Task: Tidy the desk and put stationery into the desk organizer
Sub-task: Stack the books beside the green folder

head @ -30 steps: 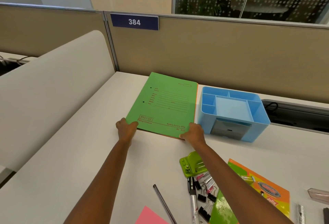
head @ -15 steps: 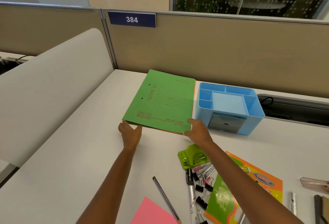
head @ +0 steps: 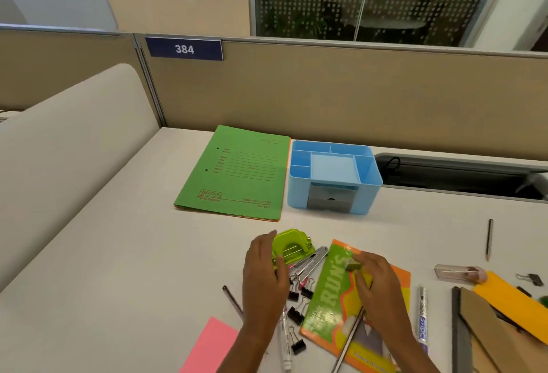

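Desk organizer (head: 333, 175): light blue plastic, upright, open top split into several compartments, grey drawer in front; stands at the back of the desk just right of the green file folder (head: 237, 172).
Green file folder: flat, closed, orange sheet edge showing beneath.
Green hole punch (head: 292, 248): lies near the front, among black binder clips (head: 296, 315).

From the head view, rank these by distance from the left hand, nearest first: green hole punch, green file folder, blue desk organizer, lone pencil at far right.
1. Green hole punch: at the left hand's fingers.
2. Green file folder: ahead, slightly left.
3. Blue desk organizer: ahead and right.
4. Lone pencil: far right.
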